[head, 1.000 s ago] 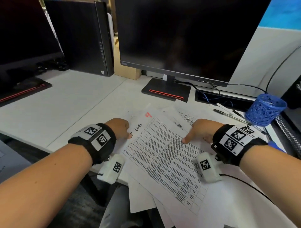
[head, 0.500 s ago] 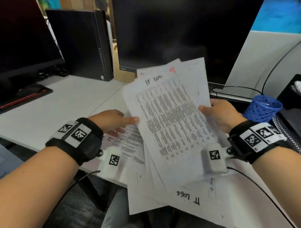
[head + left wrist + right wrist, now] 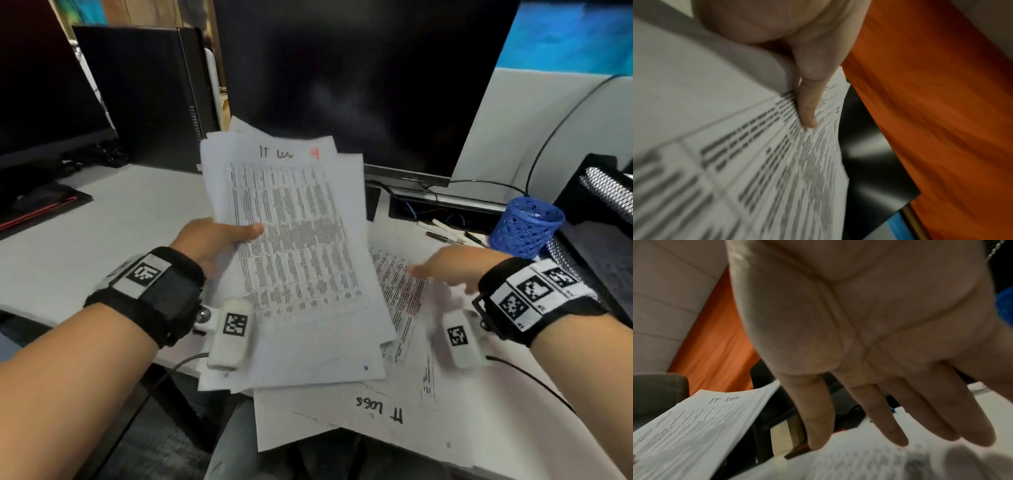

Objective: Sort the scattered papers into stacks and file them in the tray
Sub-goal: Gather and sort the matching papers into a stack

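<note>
Setting: white table (image 3: 102, 212) in the head view, with a large dark monitor (image 3: 359, 78) across the top centre, a second dark screen (image 3: 44, 85) at the upper left and a black computer case (image 3: 144, 92) between them.
Hidden or cut off: only a corner of the black mesh tray (image 3: 603, 192) shows at the right edge, its compartments out of frame; the held stack covers the monitor's foot; the lower sheets of the stack show only as offset edges.
Hard to make out: printed tables on the sheets are too blurred to read; the left wrist view is smeared, showing one finger (image 3: 807, 104) lying on the print.
Held stack (image 3: 291, 240): centre of the head view, lifted off the table, long axis running bottom to top of the frame, handwritten heading and a red mark at the far, upper end, leaning slightly left.
Left hand (image 3: 212, 240): grips the stack at its left edge, thumb on top of the front sheet.
Right hand (image 3: 448, 267): holds nothing, fingers (image 3: 890, 415) spread and straight, palm down over the loose papers (image 3: 404, 387) at lower right; perhaps just touching them.
Loose papers: lie fanned on the table, one heading reading upside down toward the frame's bottom.
Nearby: blue mesh cup (image 3: 524, 226) beside the tray, pens (image 3: 448, 233) left of it.
</note>
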